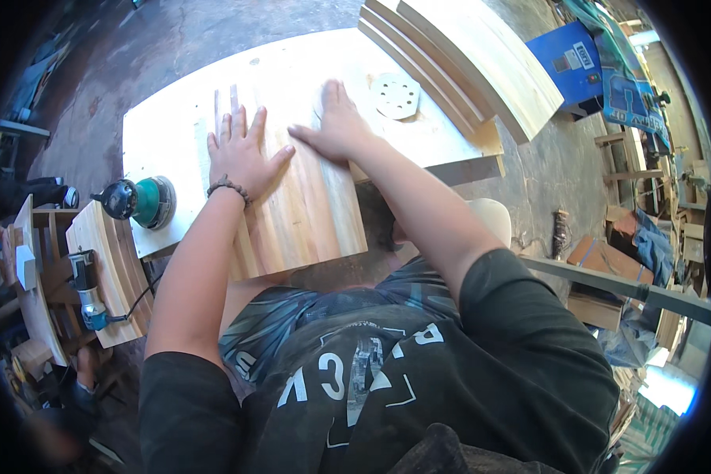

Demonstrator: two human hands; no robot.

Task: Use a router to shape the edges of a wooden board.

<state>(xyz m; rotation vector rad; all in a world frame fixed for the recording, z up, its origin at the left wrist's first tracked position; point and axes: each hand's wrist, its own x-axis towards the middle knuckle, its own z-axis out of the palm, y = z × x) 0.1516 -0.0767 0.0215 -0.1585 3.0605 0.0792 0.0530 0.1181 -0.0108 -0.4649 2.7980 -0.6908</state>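
A wooden board (304, 213) made of joined pale and brown strips lies on the white worktable (174, 118), its near end sticking out over the edge toward my lap. My left hand (246, 154), with a dark beaded bracelet at the wrist, rests flat on the board's left part, fingers spread. Over the board's right side lies my right hand (340, 125), fingers stretched out and thumb pointing left. Neither hand grips anything. A round sanding disc (395, 95) with holes is just right of my right hand. Left of my left forearm stands a green and black sander (144, 202).
Thick wooden boards (482, 63) are stacked at the table's right end, near a blue box (570, 67). At left, a corded blue and black power tool (89, 291) lies on more boards (118, 268). Part of another person (43, 193) shows at the far left.
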